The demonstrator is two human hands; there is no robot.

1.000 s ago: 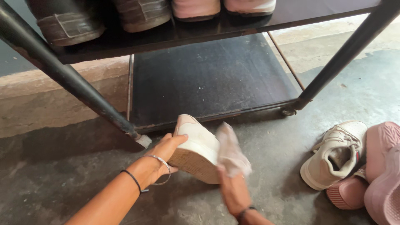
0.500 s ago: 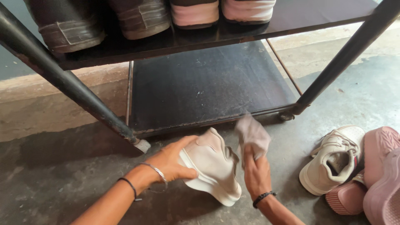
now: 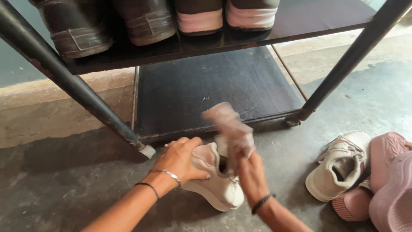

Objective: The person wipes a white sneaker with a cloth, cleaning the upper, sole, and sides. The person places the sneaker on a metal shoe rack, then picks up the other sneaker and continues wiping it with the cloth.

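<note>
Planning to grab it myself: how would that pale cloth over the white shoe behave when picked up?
The cloth probably is floppy: it bunches and droops from the right hand. It looks light, gathered in one hand. It likely won't roll or tip, unlike the shoe steadied by the left hand.

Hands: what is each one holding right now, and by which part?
Left hand grips the pale sneaker by its heel end. Right hand holds a blurred cloth by its lower end.
</note>
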